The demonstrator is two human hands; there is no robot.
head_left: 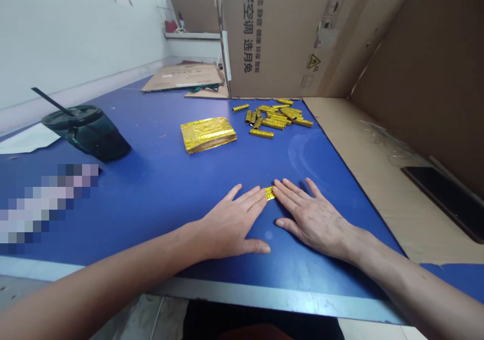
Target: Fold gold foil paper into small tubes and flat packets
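Observation:
My left hand (238, 219) lies with fingers stretched out on the blue table, its fingertips pressing the left end of a small folded strip of gold foil paper (269, 193). From the other side my right hand (310, 214), fingers also spread, covers the strip's right end. Only the strip's middle shows between the fingertips. Beyond my hands rests a stack of gold foil sheets (207, 133). Several folded gold foil strips (274, 123) lie in a loose pile farther right.
At the left stands a dark tinted cup (91, 133) with a straw. A large cardboard box (280, 38) rises behind the pile. On the cardboard at the right lies a black phone (446, 199). Flat cardboard pieces (181, 76) sit at the back. A blurred patch covers something at left.

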